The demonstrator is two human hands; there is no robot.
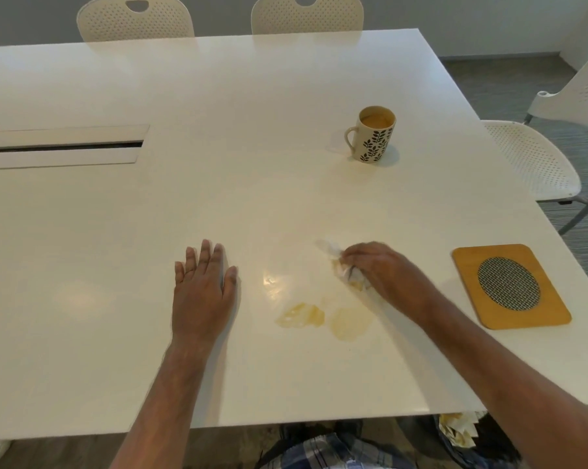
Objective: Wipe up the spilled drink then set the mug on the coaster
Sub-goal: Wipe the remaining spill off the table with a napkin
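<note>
Yellow puddles (323, 319) remain: the right hand (384, 272), clutching a crumpled tissue (348, 272), should sweep nearer; the left hand (203, 289) lies flat on the bench (218, 130).

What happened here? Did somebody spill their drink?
Yes. The right hand grips a crumpled tissue and is wiping the table. Yellowish puddles are still there. The left hand rests flat on the table. The mug isn't on the coaster yet.

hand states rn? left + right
Left hand: open, flat on the white table, holding nothing.
Right hand: closed on a crumpled white tissue, stained yellow.
</note>
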